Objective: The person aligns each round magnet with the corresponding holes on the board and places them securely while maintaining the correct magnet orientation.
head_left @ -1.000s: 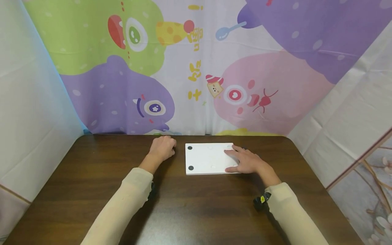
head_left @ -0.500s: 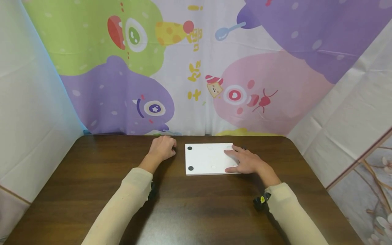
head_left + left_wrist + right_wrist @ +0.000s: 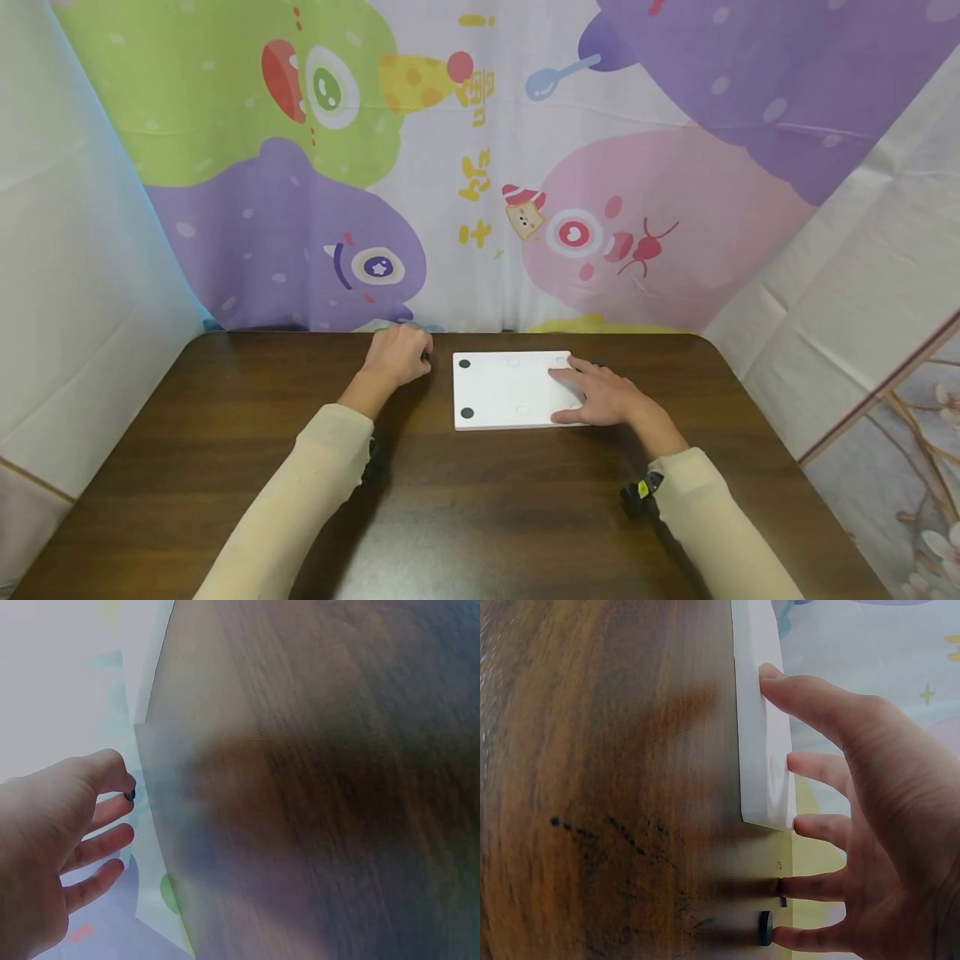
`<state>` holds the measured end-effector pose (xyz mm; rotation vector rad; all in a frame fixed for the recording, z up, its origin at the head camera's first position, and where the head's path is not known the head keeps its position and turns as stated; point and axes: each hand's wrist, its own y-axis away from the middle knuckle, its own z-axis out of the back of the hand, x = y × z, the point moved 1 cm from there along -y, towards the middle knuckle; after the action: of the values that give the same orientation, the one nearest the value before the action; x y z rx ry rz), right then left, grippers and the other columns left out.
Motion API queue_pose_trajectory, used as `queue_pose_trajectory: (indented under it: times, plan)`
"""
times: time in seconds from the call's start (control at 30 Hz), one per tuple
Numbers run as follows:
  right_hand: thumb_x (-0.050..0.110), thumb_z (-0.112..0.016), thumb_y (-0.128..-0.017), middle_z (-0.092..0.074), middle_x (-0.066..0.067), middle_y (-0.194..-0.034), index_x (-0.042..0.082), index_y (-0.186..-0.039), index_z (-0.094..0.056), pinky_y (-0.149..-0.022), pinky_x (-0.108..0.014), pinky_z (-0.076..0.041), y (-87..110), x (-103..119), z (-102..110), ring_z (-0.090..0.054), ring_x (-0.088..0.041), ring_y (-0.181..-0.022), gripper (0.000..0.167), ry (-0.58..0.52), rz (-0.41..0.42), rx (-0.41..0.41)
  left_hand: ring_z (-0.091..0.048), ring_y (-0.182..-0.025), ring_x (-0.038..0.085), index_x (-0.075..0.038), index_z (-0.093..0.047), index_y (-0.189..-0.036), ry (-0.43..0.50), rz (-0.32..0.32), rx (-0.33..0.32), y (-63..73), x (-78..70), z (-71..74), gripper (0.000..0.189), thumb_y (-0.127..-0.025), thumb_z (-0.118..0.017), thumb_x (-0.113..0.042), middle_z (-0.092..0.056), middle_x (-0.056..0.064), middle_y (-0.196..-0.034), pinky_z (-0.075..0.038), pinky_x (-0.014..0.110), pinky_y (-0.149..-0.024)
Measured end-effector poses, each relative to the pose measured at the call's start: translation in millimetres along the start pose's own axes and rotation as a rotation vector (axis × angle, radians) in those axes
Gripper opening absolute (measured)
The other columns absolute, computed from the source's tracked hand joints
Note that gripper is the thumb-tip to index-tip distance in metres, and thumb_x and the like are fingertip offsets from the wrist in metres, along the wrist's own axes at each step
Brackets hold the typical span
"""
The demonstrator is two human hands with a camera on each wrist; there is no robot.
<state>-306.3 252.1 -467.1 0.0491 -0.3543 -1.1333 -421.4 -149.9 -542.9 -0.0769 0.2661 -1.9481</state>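
1. Counter (image 3: 487, 508): brown wood grain; its far edge runs along a printed curtain (image 3: 480, 275). Cartoon figures, four: one green, two purple, one pink, all sideways.
2. Pale side panels, two: left panel (image 3: 67, 250) and flower-printed right panel (image 3: 930, 433).
3. White board (image 3: 498, 387), one: flat at the counter's far part, between the two hands. Right hand (image 3: 607, 394) covers its right end.
4. Board's left corners: two dark discs (image 3: 467, 412), one each. At least two shallow round recesses mid-board.
5. Right hand: fingers spread wide, thumb on the board; ring and little fingers reach past its end.
6. Beneath those fingers: one loose disc (image 3: 766, 928), plus a dark bit (image 3: 783, 901), shape unclear.
7. Left hand (image 3: 400, 353): left of the board, apart from it; thumb and forefinger pinch one small dark piece (image 3: 130, 796), mostly hidden.
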Motion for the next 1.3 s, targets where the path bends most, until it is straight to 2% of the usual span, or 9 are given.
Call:
queue_pose_trajectory:
  times: [0.17,0.4,0.67,0.73,1.0,1.1,1.13,1.27,1.3]
  plan:
    - [0.069,-0.075,-0.098,-0.026,-0.022,-0.187,0.025,-0.175,-0.043,-0.12,-0.091,-0.036,0.1,-0.2,0.5,-0.039,-0.066,-0.161,0.093,-0.012,0.004,0.002,-0.075,-0.085,0.022,-0.031,-0.085,-0.097,-0.016,-0.019,-0.009,-5.9,7.3,-10.4,0.02,-0.08,-0.079,-0.021,-0.079,-0.006,-0.1,-0.064,0.051,-0.068]
    - [0.069,-0.075,-0.098,-0.026,-0.022,-0.187,0.026,-0.174,-0.044,-0.12,-0.091,-0.036,-0.1,-0.3,0.7,-0.04,-0.065,-0.161,0.093,-0.005,0.0,-0.002,-0.072,-0.083,0.02,-0.029,-0.085,-0.095,0.033,-0.002,0.006,-5.8,-1.6,-2.3,0.021,-0.081,-0.076,-0.017,-0.083,-0.004,-0.102,-0.063,0.052,-0.067]
    - [0.069,-0.075,-0.098,-0.026,-0.022,-0.188,0.026,-0.175,-0.043,-0.121,-0.092,-0.033,-0.2,0.6,0.2,-0.037,-0.067,-0.162,0.094,-0.019,-0.005,0.009,-0.073,-0.082,0.021,-0.025,-0.087,-0.093,0.022,-0.001,0.054,9.2,-34.3,39.8,0.014,-0.084,-0.08,-0.017,-0.085,-0.004,-0.096,-0.061,0.053,-0.067]
    - [0.068,-0.075,-0.098,-0.026,-0.022,-0.188,0.026,-0.175,-0.043,-0.121,-0.092,-0.033,-0.5,0.7,0.5,-0.037,-0.066,-0.162,0.093,-0.017,-0.008,0.008,-0.071,-0.08,0.021,-0.026,-0.086,-0.089,0.018,-0.009,0.053,7.8,-35.8,38.8,0.012,-0.085,-0.08,-0.017,-0.083,-0.004,-0.092,-0.06,0.052,-0.065]
    - [0.068,-0.075,-0.098,-0.026,-0.021,-0.188,0.025,-0.175,-0.043,-0.121,-0.092,-0.034,-0.9,2.0,2.2,-0.038,-0.065,-0.162,0.094,-0.011,-0.007,0.008,-0.058,-0.068,0.014,-0.034,-0.078,-0.076,0.0,-0.067,-0.015,-15.7,-16.8,-11.5,0.015,-0.082,-0.081,-0.02,-0.073,-0.012,-0.078,-0.049,0.035,-0.055]
    - [0.068,-0.075,-0.098,-0.026,-0.022,-0.188,0.025,-0.175,-0.043,-0.12,-0.092,-0.034,-0.5,2.7,2.9,-0.039,-0.065,-0.162,0.094,-0.009,-0.003,0.006,-0.06,-0.069,0.013,-0.034,-0.082,-0.082,0.014,-0.067,-0.016,-17.3,-19.4,-12.5,0.014,-0.083,-0.081,-0.021,-0.077,-0.012,-0.084,-0.052,0.037,-0.057]
    - [0.068,-0.074,-0.098,-0.026,-0.021,-0.188,0.025,-0.175,-0.043,-0.12,-0.092,-0.034,-0.4,2.8,3.0,-0.039,-0.065,-0.162,0.094,-0.008,-0.003,0.006,-0.061,-0.07,0.014,-0.033,-0.083,-0.084,0.012,-0.067,-0.003,-10.4,-28.2,2.4,0.014,-0.084,-0.081,-0.019,-0.078,-0.01,-0.086,-0.053,0.037,-0.059]
    - [0.068,-0.074,-0.099,-0.026,-0.022,-0.187,0.025,-0.175,-0.043,-0.12,-0.091,-0.035,0.2,2.2,2.2,-0.039,-0.065,-0.162,0.093,-0.006,0.002,0.003,-0.064,-0.074,0.015,-0.029,-0.083,-0.085,0.015,-0.077,0.009,-10.8,-33.1,1.1,0.009,-0.087,-0.081,-0.021,-0.078,-0.007,-0.087,-0.057,0.042,-0.065]
    - [0.068,-0.074,-0.099,-0.026,-0.022,-0.187,0.025,-0.175,-0.043,-0.12,-0.091,-0.035,0.6,2.0,1.9,-0.039,-0.066,-0.161,0.093,-0.005,0.004,0.002,-0.065,-0.075,0.016,-0.028,-0.082,-0.084,0.007,-0.076,0.022,-6.1,-40.5,12.8,0.008,-0.088,-0.081,-0.02,-0.079,-0.006,-0.087,-0.058,0.043,-0.066]
